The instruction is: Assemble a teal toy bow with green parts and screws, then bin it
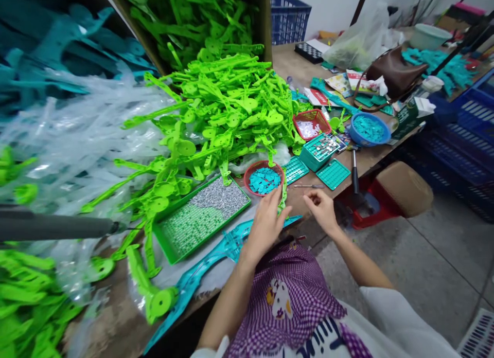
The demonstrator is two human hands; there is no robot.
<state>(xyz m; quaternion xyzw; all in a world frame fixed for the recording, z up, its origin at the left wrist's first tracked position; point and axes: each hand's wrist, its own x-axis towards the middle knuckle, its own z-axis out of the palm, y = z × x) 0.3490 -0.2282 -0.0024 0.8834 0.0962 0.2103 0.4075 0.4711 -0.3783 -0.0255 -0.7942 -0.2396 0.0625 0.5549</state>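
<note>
My left hand [267,218] reaches over the long turquoise plastic part [208,257] at the table's front edge. Its fingers are stretched out, thumb apart, near the front rim of a red basket [248,185] of small turquoise pieces [264,180]. A slim bright-green part [284,193] stands just beyond those fingers. To the right, my right hand [321,208] has its fingers curled in a pinch; whatever is in them, if anything, is too small to make out. A thin metal rod [309,186] lies on the table just beyond it.
A green tray [165,245] of small metal bits lies left of my hands, below a large heap of lime-green parts [231,106]. Turquoise boxes [314,157], a hammer [354,173] and a blue bowl [357,137] are at right. A stool [405,191] stands beside the table.
</note>
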